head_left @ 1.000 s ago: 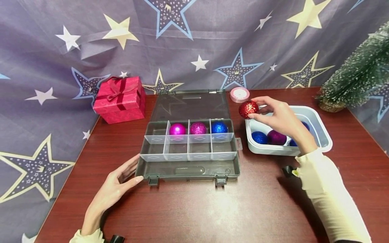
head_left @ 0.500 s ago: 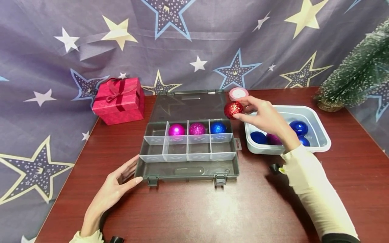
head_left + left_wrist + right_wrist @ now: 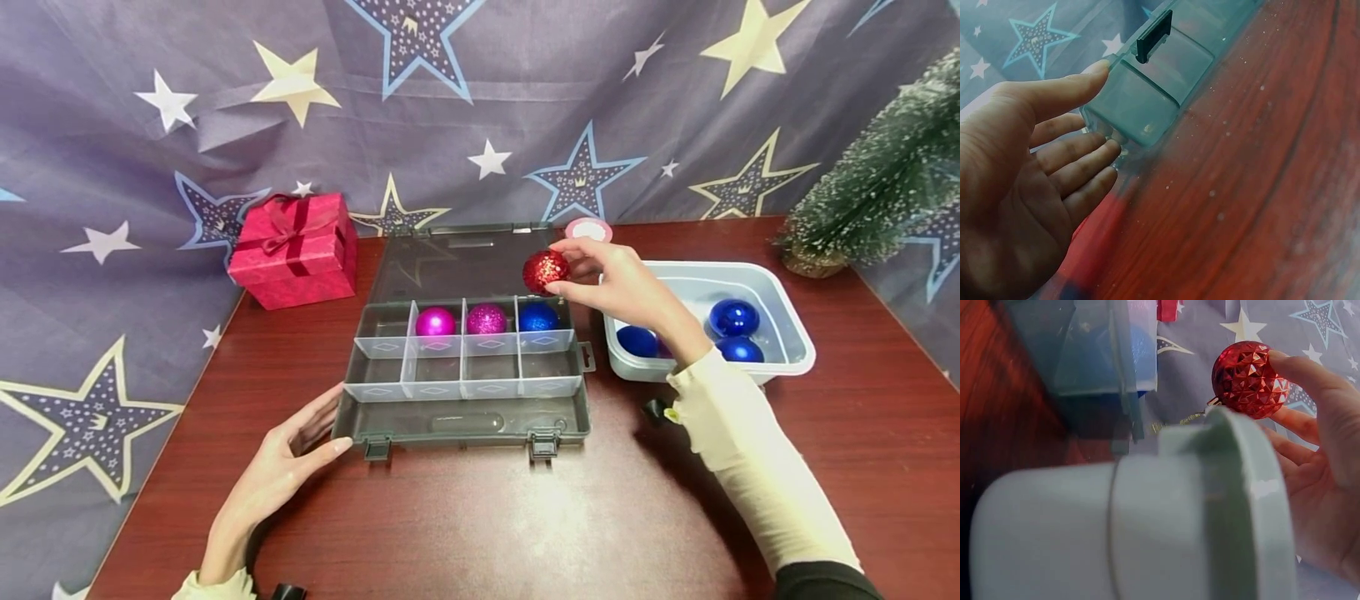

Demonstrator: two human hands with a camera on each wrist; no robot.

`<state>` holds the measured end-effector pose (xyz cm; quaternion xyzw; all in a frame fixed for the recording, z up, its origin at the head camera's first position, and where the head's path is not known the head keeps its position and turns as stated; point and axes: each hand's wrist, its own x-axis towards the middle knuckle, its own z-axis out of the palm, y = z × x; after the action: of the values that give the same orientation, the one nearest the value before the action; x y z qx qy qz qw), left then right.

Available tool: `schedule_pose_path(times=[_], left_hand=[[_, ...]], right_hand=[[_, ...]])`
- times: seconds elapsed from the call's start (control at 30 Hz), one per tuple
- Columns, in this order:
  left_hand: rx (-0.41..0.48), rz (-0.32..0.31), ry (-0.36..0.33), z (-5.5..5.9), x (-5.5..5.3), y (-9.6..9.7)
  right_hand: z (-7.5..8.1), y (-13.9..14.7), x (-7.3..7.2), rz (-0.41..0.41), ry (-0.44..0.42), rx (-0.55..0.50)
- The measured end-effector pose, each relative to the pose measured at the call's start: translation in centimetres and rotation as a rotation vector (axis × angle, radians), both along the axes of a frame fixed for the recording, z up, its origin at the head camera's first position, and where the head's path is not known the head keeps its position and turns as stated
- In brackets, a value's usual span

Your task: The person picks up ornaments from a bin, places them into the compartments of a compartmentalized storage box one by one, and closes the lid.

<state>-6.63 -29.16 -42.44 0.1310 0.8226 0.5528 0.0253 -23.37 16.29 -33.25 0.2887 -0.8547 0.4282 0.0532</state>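
My right hand (image 3: 626, 287) pinches a red faceted Christmas bauble (image 3: 546, 272) between thumb and fingers, above the back right of a grey divided box (image 3: 472, 417). A gold cord hangs from the bauble in the right wrist view. Three baubles sit in the box's back row: a plain magenta bauble (image 3: 436, 322), a glittery magenta bauble (image 3: 487, 319) and a blue bauble (image 3: 538, 317). The back left compartment holds none. My left hand (image 3: 273, 471) rests at the box's front left corner, fingers fairly straight along its side and thumb at the front edge.
A pale plastic tub (image 3: 798, 333) stands right of the box with several baubles inside, partly hidden by my right arm. The box's clear lid (image 3: 457, 267) lies back. A pink ribbon roll (image 3: 588, 229), red gift box (image 3: 296, 250) and small frosted tree (image 3: 862, 183) stand behind.
My right hand has carried the red bauble leftward from over the tub to above the box's back right. My left hand has stayed at the box corner.
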Motion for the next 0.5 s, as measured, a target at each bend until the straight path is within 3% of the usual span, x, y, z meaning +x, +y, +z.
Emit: schedule_pose_path(times=[0.5], left_hand=[[-0.001, 0.003, -0.010, 0.1, 0.1, 0.0]], right_hand=[[0.9, -3.3, -0.2, 0.080, -0.033, 0.053]])
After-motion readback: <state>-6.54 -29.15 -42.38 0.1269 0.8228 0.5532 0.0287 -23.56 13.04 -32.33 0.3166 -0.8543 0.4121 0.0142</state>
